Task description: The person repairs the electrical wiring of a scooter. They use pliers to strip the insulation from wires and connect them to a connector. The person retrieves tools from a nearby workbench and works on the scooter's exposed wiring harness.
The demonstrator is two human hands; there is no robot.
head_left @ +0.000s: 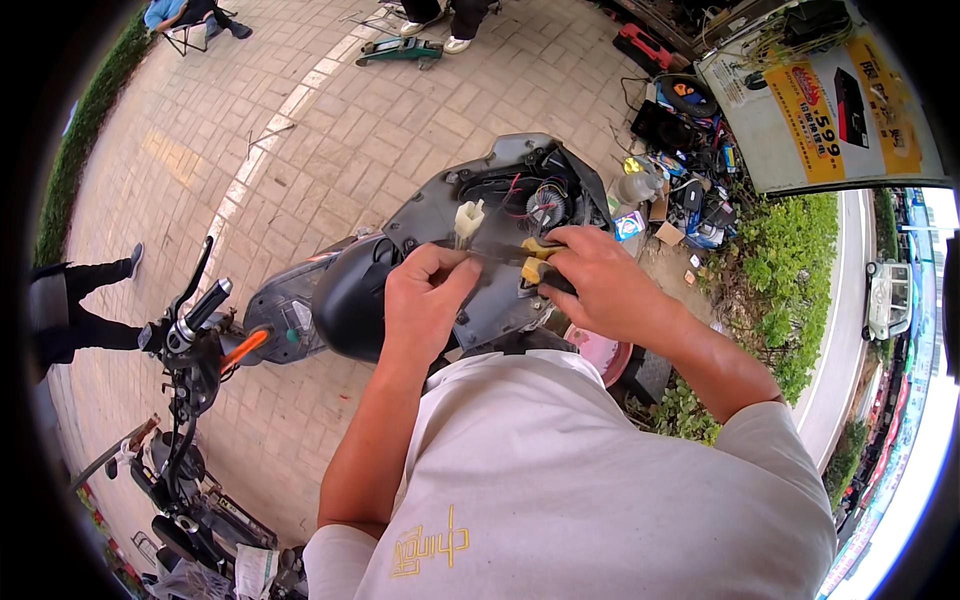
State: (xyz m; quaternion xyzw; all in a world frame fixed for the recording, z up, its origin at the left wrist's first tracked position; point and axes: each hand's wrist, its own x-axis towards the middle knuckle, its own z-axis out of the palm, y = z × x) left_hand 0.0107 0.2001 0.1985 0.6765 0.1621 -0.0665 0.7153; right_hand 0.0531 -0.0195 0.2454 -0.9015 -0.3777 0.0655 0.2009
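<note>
My left hand [425, 300] is closed, pinching the short wires below a whitish plastic wire connector [468, 218], which points upward. My right hand [612, 285] grips a pair of pliers [537, 270] with yellow and black handles. The jaws point left toward the wires at my left fingertips; whether they touch is too blurred to tell. Both hands are over the grey rear bodywork [430, 205] of a scooter. Past my hands, an opening in it shows a round finned metal part [546, 205] and thin red and pink wires [513, 190].
The scooter's black seat [352, 300] and handlebar [200, 312] lie to the left. A pink basin [600, 352] is by my right side. Boxes and loose parts [690, 200] crowd the right, below a sign board [820, 110]. A green floor jack [400, 50] and other people stand farther off.
</note>
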